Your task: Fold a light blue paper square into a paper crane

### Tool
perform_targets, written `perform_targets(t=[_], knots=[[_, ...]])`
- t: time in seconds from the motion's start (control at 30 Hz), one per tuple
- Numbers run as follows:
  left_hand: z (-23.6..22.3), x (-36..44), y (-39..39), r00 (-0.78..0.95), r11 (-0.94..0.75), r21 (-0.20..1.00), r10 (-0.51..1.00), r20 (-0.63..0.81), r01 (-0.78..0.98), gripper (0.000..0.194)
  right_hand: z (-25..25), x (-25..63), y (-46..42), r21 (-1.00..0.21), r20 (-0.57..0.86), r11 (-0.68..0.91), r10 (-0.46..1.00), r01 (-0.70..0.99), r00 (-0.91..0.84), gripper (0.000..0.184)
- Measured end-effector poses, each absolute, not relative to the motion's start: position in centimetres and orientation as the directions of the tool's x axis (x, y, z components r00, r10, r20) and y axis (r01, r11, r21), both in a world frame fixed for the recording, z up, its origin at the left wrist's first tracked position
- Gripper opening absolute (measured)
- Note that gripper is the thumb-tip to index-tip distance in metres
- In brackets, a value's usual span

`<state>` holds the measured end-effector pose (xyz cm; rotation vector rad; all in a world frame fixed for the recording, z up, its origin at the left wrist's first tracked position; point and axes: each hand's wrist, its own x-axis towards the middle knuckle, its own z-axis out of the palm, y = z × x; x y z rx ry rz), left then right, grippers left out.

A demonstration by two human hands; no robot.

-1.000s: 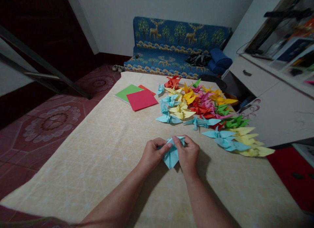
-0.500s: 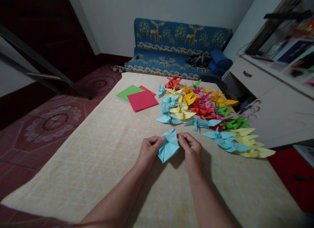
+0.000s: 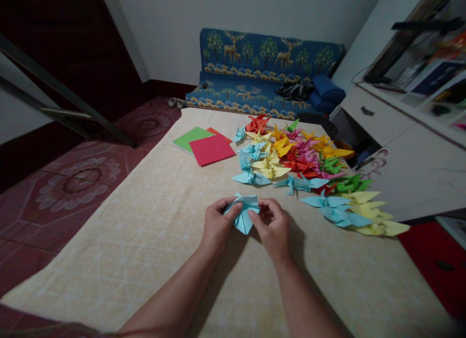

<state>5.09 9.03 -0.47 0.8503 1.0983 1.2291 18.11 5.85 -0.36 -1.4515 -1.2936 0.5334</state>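
I hold a partly folded light blue paper (image 3: 243, 212) just above the beige tablecloth (image 3: 153, 241), near the middle of the table. My left hand (image 3: 217, 226) pinches its left side with thumb and fingers. Closed on its right side is my right hand (image 3: 271, 228), fingers curled against the fold. Beyond the hands lies a heap of folded paper cranes (image 3: 291, 158) in red, yellow, pink, green, orange and blue.
Flat sheets of red paper (image 3: 211, 149) and green paper (image 3: 189, 137) lie at the far left of the table. More blue and yellow cranes (image 3: 358, 212) trail to the right edge. A white cabinet (image 3: 411, 148) stands at right, a blue patterned sofa (image 3: 265, 76) behind.
The blue paper was turned and opened out half a second ago, held mainly by the left hand; now both hands have closed on it again and it is folded smaller.
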Motion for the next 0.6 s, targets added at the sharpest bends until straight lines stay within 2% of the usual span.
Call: perform_targets(t=[0.13, 0.3, 0.6], knots=[[-0.5, 5.4, 8.7, 0.014, 0.161, 0.957, 0.987, -0.163, -0.242, 0.026, -1.1, 18.0, 6.1, -0.845, 0.358, 0.137, 0.863, 0.517, 0.356, 0.011], [-0.8, 5.6, 8.5, 0.033, 0.146, 0.961, 0.989, -0.143, -0.233, 0.025, -1.5, 18.3, 6.3, -0.836, 0.332, 0.079, 0.861, 0.544, 0.385, 0.013], [-0.8, 5.6, 8.4, 0.024, 0.138, 0.967, 0.990, -0.136, -0.216, 0.024, -1.4, 18.2, 6.2, -0.791, 0.391, 0.123, 0.855, 0.599, 0.340, 0.005]])
